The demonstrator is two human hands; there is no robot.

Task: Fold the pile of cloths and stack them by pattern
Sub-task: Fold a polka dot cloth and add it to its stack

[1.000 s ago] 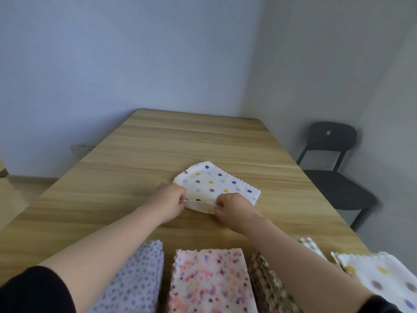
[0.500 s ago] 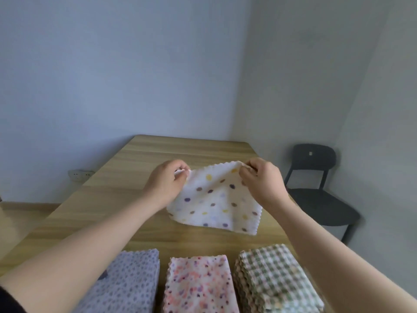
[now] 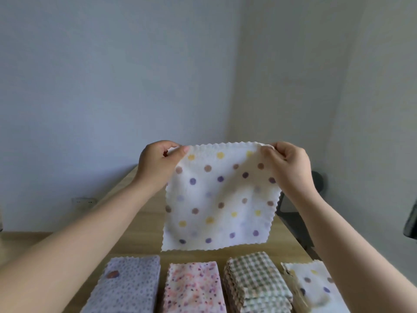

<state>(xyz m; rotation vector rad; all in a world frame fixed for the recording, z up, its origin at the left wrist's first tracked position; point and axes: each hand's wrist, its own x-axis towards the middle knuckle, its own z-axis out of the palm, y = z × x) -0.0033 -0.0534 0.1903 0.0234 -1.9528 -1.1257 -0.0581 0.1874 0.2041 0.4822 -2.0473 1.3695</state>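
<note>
1. Four piles of folded cloths sit in a row along the near edge of the wooden counter [image 3: 144,222]. From left to right they are a lilac pile [image 3: 130,288] with small dots, a pink speckled pile [image 3: 194,290], a green checked pile [image 3: 255,281] and a white polka-dot pile [image 3: 316,283]. The right forearm covers part of the last one.
2. A small brown object [image 3: 112,274] lies on top of the lilac pile; what it is cannot be made out.
3. The polka-dot cloth [image 3: 221,199] is held up in the air above the counter, behind the row of piles. It hangs spread open in a single layer between the two hands, and its bottom edge is clear of the counter.
4. The left hand [image 3: 155,163] pinches the cloth's top left corner. The thumb is on the near face, and the fingers curl round behind it.
5. The right hand [image 3: 286,168] pinches the top right corner in the same way, with its fingers curled onto the fabric.
6. The cloth is roughly square. Its zigzag top edge runs nearly level from hand to hand and its sides fall downward. The lower part slants a little to the left, so the bottom left corner hangs lowest, above the gap between the lilac and pink piles.
7. The near face of the cloth shows rows of yellow, brown and purple dots.
8. A dark chair [image 3: 293,218] stands beyond the right side of the counter, and a wall socket [image 3: 83,202] shows low on the left wall.
</note>
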